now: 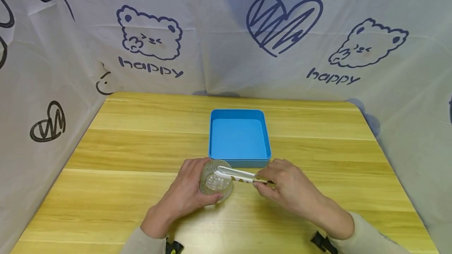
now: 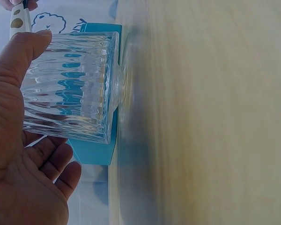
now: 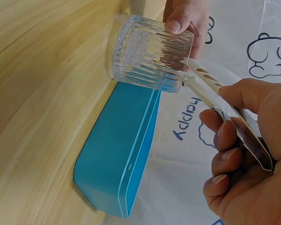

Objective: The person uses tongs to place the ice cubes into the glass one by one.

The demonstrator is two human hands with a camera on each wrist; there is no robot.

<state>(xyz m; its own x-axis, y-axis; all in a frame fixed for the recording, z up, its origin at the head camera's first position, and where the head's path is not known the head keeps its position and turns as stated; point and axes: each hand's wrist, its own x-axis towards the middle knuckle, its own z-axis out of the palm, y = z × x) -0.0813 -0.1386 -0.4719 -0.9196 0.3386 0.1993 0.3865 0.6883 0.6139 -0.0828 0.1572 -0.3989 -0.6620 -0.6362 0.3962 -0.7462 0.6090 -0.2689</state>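
A clear ribbed drinking glass (image 1: 216, 183) stands near the front of the blue box, in the middle of the table. My left hand (image 1: 190, 187) grips it from the left, the thumb round the near side of the rim. My right hand (image 1: 290, 186) holds small white tongs (image 1: 236, 175) with brown spots, pinched between thumb and fingers. The tips of the tongs (image 3: 196, 79) reach over the rim into the mouth of the glass (image 3: 150, 54). Whether they hold anything cannot be made out. The thumb of my left hand (image 2: 18, 61) lies by the rim in the left wrist view.
A shallow square blue box (image 1: 240, 163) sits just behind the glass, with its top uncovered. The wooden table (image 1: 141, 140) carries both. White cloth (image 1: 219, 50) with drawn bears and hearts hangs behind and at both sides.
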